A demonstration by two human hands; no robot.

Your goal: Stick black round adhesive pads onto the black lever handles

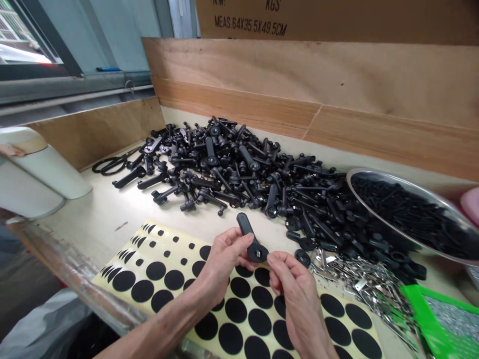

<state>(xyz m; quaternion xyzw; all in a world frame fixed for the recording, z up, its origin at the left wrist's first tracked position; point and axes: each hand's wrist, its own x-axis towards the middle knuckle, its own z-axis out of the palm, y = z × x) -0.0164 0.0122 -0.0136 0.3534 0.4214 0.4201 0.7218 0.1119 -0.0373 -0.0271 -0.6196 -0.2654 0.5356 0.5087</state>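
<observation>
My left hand (224,257) pinches a black plastic arm (245,224) with a wide round end, in which a small square metal piece shows. At the edge of that round end my right hand (295,281) has its thumb and forefinger pressed together, touching the rim. Anything small inside that pinch is hidden. Under both hands lies a pale yellow sheet of black round stickers (239,309), large ones and small ones. Just beyond the hands spreads a big heap of similar black plastic arms (239,169).
Loose metal clips (359,279) lie at the right, beside a green-edged bag (426,314) of small metal parts. A metal bowl (350,174) holds black pieces. Scissors (108,167) and white cylinders (62,167) stand left. Wooden boards (239,92) wall the table's back.
</observation>
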